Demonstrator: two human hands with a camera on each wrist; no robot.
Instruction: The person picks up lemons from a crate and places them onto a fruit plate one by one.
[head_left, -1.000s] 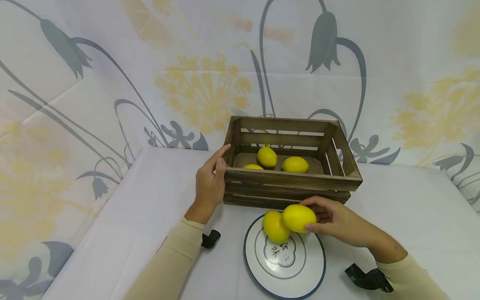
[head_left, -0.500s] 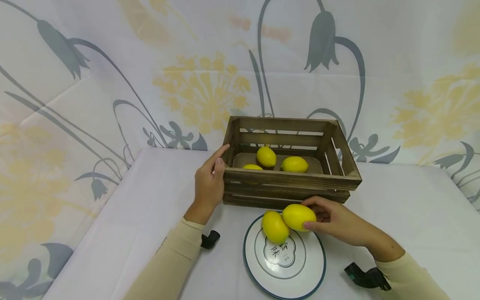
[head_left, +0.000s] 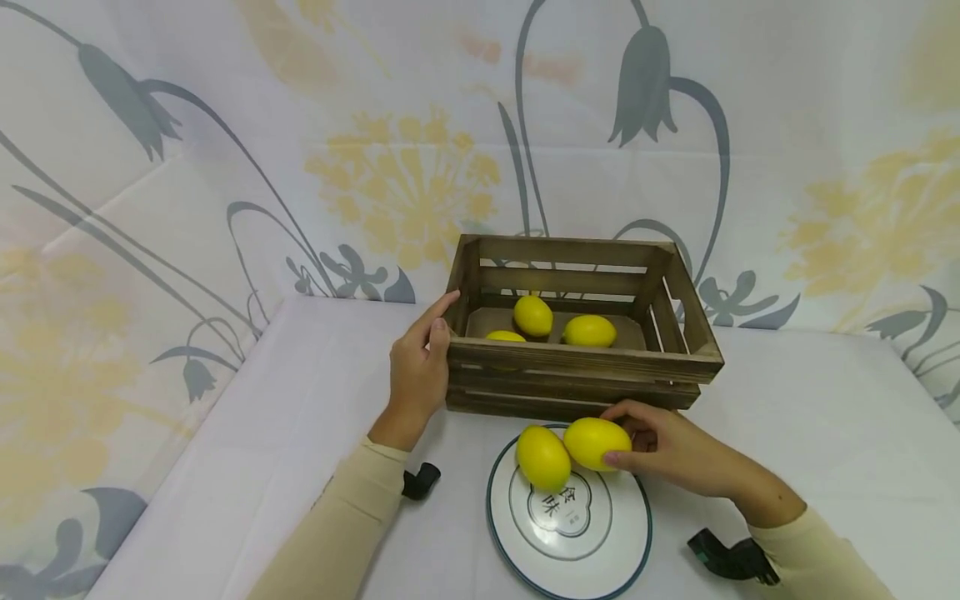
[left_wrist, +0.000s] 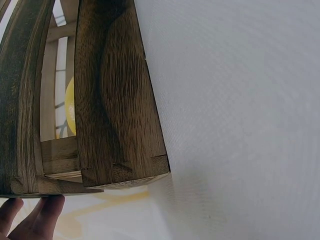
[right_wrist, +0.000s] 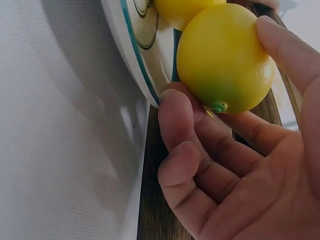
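Note:
My right hand [head_left: 671,446] grips a yellow lemon [head_left: 597,443] between thumb and fingers, over the far part of a round white plate [head_left: 570,575] with a blue-green rim. In the right wrist view the thumb presses one side of the lemon [right_wrist: 225,60], its green stem end toward the palm. A second lemon [head_left: 543,458] sits on the plate, right beside the held one. My left hand [head_left: 417,362] rests against the left end of a brown slatted wooden crate [head_left: 573,392], fingers fairly straight. Its fingertips [left_wrist: 50,207] touch the crate's end in the left wrist view.
Inside the crate lie three more lemons, one [head_left: 533,316] at the back, another [head_left: 590,331] to its right, and a third [head_left: 506,337] partly hidden by the front slat. A flower-printed cloth [head_left: 420,167] hangs behind the white-covered table [head_left: 840,450].
The right hand and its lemon have lowered slightly toward the plate. The second lemon has shifted a little left. The left hand and crate stay put.

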